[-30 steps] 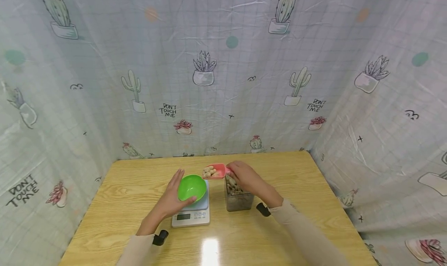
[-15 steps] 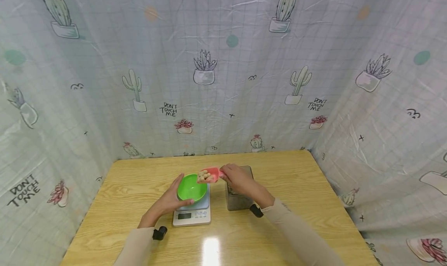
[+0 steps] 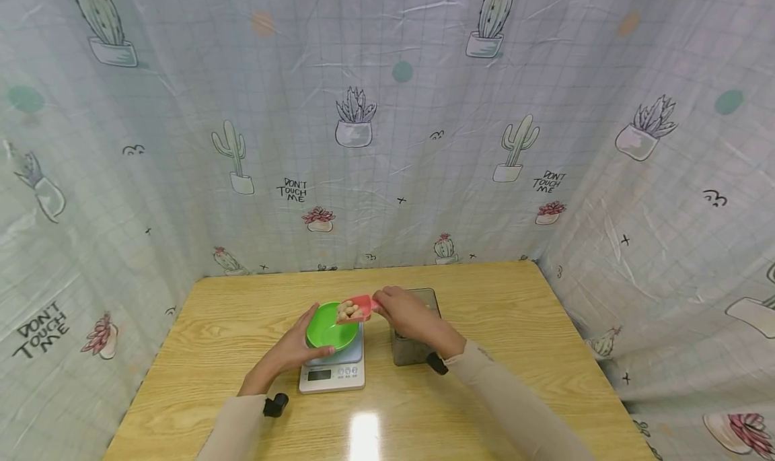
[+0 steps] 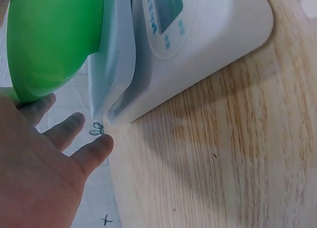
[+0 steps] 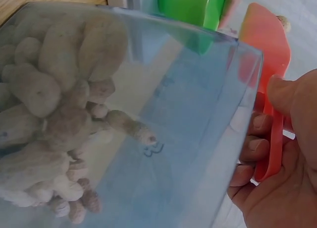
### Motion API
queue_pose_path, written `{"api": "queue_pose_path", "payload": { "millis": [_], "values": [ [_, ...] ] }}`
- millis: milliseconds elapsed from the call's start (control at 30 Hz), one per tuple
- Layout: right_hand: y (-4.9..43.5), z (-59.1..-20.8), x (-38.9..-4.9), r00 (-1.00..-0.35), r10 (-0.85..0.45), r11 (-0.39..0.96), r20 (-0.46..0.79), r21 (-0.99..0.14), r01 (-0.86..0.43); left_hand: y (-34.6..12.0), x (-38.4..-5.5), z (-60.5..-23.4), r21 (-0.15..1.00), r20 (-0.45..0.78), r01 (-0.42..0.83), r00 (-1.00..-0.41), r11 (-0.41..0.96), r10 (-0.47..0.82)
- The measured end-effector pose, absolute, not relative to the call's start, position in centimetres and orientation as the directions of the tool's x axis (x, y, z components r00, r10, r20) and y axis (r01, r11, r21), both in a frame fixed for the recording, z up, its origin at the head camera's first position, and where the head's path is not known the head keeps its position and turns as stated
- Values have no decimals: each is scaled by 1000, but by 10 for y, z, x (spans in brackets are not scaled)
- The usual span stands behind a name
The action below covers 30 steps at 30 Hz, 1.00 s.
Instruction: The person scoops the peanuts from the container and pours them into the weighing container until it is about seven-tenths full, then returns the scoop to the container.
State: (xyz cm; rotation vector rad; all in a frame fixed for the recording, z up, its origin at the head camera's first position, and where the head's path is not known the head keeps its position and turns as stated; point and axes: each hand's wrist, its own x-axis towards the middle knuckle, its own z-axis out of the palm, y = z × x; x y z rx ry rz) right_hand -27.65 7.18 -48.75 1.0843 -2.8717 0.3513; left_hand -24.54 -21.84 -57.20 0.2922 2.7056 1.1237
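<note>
Well, R hand (image 3: 407,311) grips scoop (image 3: 366,305) pointing L, peanuts (image 3: 348,310) over bowl (image 3: 324,333), R side; L hand (image 3: 297,344), fingers spread, touches it.

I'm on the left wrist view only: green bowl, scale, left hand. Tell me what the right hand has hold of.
Observer: The right hand grips a red scoop by its handle.
Operator: Neither shows in my picture. Report what the scoop is carrying.
Observer: The head view shows it loaded with several pale pieces that look like peanuts in their shells.
</note>
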Motion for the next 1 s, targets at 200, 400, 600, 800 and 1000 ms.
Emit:
{"api": "queue_pose_path", "payload": {
  "millis": [200, 400, 600, 800, 1000],
  "values": [
    [62, -483, -279, -730, -675, 723, 111, -99, -684, -219, -246, -571, 721, -119, 85, -962, 688, 244],
    [51, -474, -280, -713, -700, 713, 45, -13, -701, -219, -244, -572, 735, -126, 75, -961, 674, 245],
    [40, -464, -277, -674, -738, 665, -15, 150, -732, -220, -243, -575, 714, -131, 76, -962, 696, 239],
    [34, -463, -275, -648, -761, 622, -7, 277, -733, -219, -243, -574, 715, -138, 66, -963, 696, 232],
    [34, -466, -277, -648, -760, 617, 46, 365, -697, -218, -244, -572, 720, -124, 80, -962, 689, 241]
  ]
}}
